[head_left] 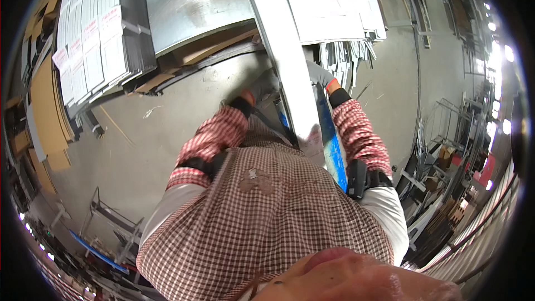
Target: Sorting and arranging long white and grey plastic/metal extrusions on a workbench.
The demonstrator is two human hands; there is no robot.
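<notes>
**Both gloved hands on a long white panel**

The left hand (261, 86) and right hand (320, 75), both in grey gloves, close their fingers on opposite edges of the long white panel (290, 56). The panel runs away from the fingers toward stacked metal sheets (195, 0). Left of the fingers, grey bundles (92, 39) carry white rectangular labels (89, 50) with red marks.
</notes>
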